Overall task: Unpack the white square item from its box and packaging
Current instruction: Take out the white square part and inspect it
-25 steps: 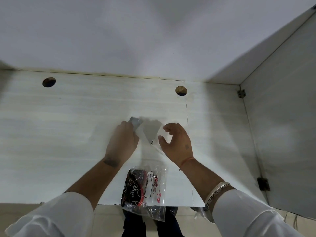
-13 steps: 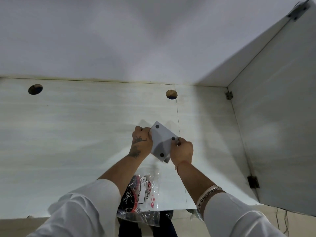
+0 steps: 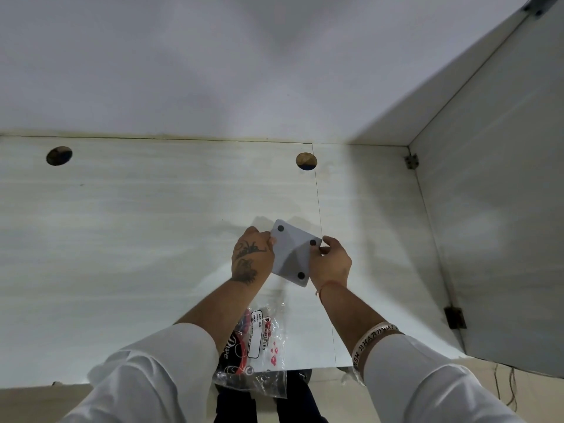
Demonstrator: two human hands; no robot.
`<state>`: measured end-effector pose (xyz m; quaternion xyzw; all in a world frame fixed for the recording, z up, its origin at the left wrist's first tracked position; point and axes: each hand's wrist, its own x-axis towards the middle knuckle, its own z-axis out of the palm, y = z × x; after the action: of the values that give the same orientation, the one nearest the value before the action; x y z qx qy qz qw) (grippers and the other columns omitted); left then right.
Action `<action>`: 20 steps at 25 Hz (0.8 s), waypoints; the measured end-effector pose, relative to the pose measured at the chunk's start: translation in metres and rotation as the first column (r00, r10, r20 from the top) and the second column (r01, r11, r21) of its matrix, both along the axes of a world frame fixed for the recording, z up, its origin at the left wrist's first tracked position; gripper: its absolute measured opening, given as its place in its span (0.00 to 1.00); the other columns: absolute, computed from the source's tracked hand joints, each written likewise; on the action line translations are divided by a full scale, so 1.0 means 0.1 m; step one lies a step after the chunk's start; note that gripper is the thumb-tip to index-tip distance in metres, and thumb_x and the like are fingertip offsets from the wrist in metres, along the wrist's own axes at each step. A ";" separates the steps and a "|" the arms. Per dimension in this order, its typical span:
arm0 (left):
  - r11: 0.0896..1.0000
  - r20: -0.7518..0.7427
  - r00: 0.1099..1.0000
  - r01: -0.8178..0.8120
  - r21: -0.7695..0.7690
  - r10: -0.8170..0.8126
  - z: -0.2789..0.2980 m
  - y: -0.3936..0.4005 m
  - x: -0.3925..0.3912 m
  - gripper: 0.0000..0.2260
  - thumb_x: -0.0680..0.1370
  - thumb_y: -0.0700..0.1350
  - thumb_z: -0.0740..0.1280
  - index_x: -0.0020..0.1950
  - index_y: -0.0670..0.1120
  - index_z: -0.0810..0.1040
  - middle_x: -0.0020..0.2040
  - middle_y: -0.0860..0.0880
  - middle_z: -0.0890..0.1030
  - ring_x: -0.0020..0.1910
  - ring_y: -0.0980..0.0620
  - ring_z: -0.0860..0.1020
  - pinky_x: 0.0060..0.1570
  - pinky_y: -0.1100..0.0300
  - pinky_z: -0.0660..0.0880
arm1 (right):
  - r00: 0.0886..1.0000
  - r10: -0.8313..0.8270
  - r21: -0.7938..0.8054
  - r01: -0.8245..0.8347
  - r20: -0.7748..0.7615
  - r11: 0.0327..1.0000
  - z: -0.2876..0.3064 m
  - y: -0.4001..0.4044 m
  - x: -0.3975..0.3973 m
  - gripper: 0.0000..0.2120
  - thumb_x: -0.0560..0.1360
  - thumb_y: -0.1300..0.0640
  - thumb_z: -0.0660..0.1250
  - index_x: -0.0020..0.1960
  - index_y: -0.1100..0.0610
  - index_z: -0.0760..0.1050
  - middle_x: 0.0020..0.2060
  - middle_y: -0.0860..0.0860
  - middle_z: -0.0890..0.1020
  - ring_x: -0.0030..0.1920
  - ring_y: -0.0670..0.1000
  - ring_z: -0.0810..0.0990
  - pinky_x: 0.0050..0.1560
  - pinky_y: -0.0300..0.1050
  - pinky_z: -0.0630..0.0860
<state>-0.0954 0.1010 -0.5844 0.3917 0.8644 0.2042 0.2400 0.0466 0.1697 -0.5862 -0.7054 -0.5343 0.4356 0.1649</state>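
Note:
A white square item (image 3: 291, 254) with small black round pads at its corners is held tilted above the pale desk (image 3: 137, 239), its padded side facing me. My left hand (image 3: 251, 259) grips its left edge. My right hand (image 3: 331, 264) pinches its right edge near one pad. No box is in view. A clear plastic bag (image 3: 259, 346) with a black and red packet inside lies at the desk's front edge, below my wrists.
Two round cable holes (image 3: 59, 155) (image 3: 306, 160) sit near the back of the desk. A white wall rises behind. A grey side panel (image 3: 494, 224) with metal brackets closes the right side. Cables hang at lower right.
A second ago the item was blurred in motion between parted hands. Both hands have since closed on its edges and hold it steady, padded side toward me.

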 end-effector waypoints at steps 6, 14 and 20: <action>1.000 0.016 1.000 -0.017 -0.012 0.017 -0.03 0.04 -0.05 0.12 0.82 0.47 0.61 0.48 0.45 0.82 0.44 0.46 0.74 0.42 0.46 0.74 0.42 0.59 0.67 | 1.000 -0.008 0.074 0.007 0.014 0.997 -0.03 0.00 -0.02 0.16 0.82 0.55 0.64 0.67 0.57 0.79 0.58 0.53 0.84 0.55 0.56 0.82 0.51 0.46 0.78; 0.998 0.050 0.999 0.008 0.056 -0.011 -0.09 0.05 -0.14 0.12 0.83 0.48 0.61 0.58 0.50 0.84 0.45 0.46 0.74 0.43 0.47 0.74 0.43 0.60 0.67 | 1.000 0.004 0.001 -0.004 -0.011 1.000 -0.09 0.05 -0.04 0.12 0.81 0.54 0.66 0.63 0.54 0.78 0.59 0.54 0.78 0.55 0.58 0.81 0.37 0.45 0.78; 0.993 0.020 0.998 0.051 0.104 -0.054 -0.13 0.05 -0.22 0.14 0.83 0.49 0.59 0.58 0.51 0.84 0.45 0.47 0.75 0.42 0.45 0.79 0.42 0.56 0.77 | 0.994 -0.015 0.058 0.022 -0.112 0.998 -0.14 0.00 -0.02 0.07 0.78 0.52 0.69 0.55 0.46 0.75 0.56 0.49 0.78 0.57 0.55 0.81 0.53 0.59 0.84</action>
<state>-0.1175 0.1056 -0.5976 0.4238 0.8393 0.2467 0.2347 0.0449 0.1701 -0.5997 -0.6798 -0.5304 0.4566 0.2193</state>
